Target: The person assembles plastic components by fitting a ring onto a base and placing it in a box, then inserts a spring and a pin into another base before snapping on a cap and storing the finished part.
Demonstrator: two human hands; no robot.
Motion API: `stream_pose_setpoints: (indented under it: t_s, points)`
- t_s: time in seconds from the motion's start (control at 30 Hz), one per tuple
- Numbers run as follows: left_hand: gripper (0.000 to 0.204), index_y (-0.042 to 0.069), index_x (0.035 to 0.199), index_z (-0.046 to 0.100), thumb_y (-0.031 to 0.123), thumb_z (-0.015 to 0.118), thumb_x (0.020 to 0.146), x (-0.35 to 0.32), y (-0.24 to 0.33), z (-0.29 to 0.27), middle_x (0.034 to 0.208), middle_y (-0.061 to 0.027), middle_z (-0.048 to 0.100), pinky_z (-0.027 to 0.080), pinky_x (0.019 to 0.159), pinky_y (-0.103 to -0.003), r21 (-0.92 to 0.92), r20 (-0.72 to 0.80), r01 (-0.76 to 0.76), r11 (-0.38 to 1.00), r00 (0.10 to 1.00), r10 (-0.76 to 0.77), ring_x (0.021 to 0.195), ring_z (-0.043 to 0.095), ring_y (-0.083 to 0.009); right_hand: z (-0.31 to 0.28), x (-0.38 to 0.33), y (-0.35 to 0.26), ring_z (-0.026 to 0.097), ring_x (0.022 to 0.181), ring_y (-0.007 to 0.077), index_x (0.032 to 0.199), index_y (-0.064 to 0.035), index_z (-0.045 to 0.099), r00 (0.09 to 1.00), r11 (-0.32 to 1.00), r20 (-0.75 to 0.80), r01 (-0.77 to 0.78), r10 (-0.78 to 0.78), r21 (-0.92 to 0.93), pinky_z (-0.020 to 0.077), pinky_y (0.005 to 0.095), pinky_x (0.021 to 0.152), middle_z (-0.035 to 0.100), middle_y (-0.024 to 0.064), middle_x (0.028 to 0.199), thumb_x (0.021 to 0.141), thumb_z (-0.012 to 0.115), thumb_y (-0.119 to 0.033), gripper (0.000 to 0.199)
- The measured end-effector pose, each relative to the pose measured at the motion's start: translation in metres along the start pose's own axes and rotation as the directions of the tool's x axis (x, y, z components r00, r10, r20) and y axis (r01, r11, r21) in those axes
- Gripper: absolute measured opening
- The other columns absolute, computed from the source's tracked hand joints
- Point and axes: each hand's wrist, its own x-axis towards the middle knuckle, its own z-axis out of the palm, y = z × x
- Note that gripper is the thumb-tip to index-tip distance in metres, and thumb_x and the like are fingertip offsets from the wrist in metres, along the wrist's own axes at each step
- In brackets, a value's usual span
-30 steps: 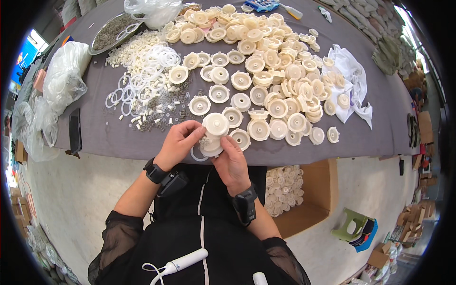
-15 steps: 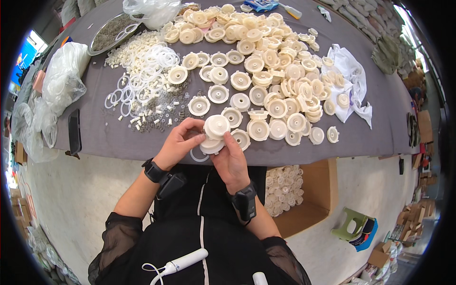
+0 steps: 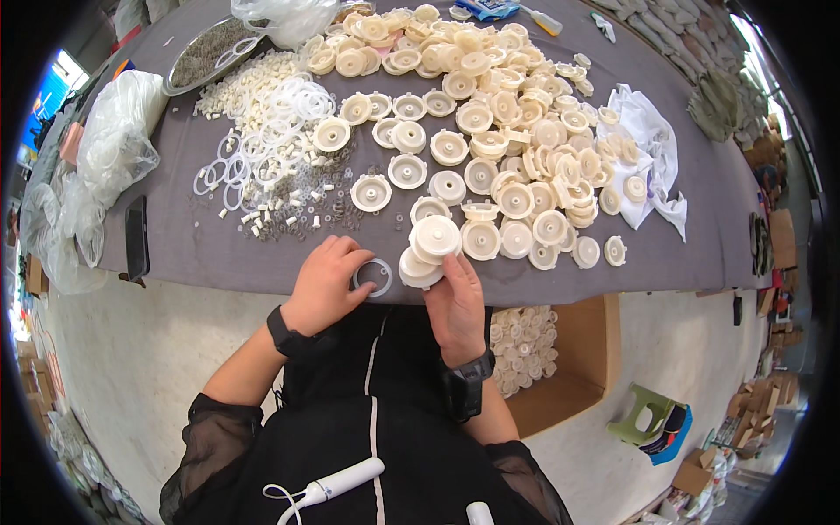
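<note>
My right hand grips two cream-white round plastic caps, one overlapping the other. The upper cap has a small raised centre; the lower cap sits partly beneath it. My left hand is beside a translucent ring at the table's near edge. Its thumb and forefinger are apart, close to the ring's left side; whether they touch it I cannot tell. Just beyond my hands lie similar round caps, including one with a flanged rim and an open-faced one.
The grey-clothed table carries a big heap of caps, a pile of translucent rings, small white plugs, springs and a metal tray. A phone-like black object lies left. Below right stands a cardboard box holding caps.
My left hand has let go of the caps and moved left and slightly down, next to the ring. My right hand has carried the caps to the right.
</note>
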Motion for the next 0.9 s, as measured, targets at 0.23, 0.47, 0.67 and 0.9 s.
stream_pose_setpoints:
  t_s: [0.23,0.47,0.67,0.9]
  points:
    - [0.014,0.005,0.08,0.054,0.002,0.061,0.068,0.0,-0.011,0.013,0.078,-0.0098,0.051,0.043,0.064,-0.035,0.028,-0.086,0.025,0.999,0.996,-0.022,0.075,0.052,-0.0278,-0.004,-0.007,0.001,0.057,0.095,0.0158,0.113,0.0005,0.053,0.999,0.996,-0.03,0.024,-0.026,-0.081,0.0459,0.0316,0.083,0.059,0.0077,0.105,0.089,0.051,-0.013,0.028]
    - [0.017,0.004,0.084,0.058,0.0,0.059,0.068,-0.002,-0.014,0.006,0.076,-0.009,0.051,0.044,0.06,-0.033,0.102,-0.211,0.014,0.995,0.977,0.008,0.069,0.054,-0.0249,-0.009,-0.011,0.006,0.059,0.086,0.0128,0.108,0.0006,0.056,0.999,0.98,-0.052,0.003,-0.014,-0.201,0.0475,0.0258,0.075,0.062,0.0061,0.097,0.087,0.054,-0.012,0.024]
    - [0.011,0.0,0.081,0.064,-0.003,0.06,0.072,0.005,0.006,-0.028,0.081,-0.0043,0.057,0.044,0.067,-0.023,-0.709,-0.026,0.134,0.692,0.976,-0.216,0.075,0.055,-0.0107,-0.006,-0.016,0.007,0.056,0.081,0.0074,0.102,0.0003,0.058,0.999,0.915,0.008,0.035,-0.034,-0.403,0.0449,0.0216,0.07,0.061,0.0035,0.093,0.086,0.054,-0.009,0.019]
    - [0.008,-0.001,0.076,0.062,0.002,0.067,0.071,0.009,0.012,-0.021,0.092,-0.0079,0.059,0.044,0.077,-0.027,-0.817,0.027,0.153,0.556,0.973,-0.227,0.081,0.057,-0.0137,0.001,-0.018,0.013,0.051,0.078,0.0046,0.09,-0.0007,0.055,0.98,0.89,0.198,0.1,-0.011,-0.446,0.0409,0.0197,0.069,0.056,-0.0008,0.084,0.085,0.054,-0.007,0.007]
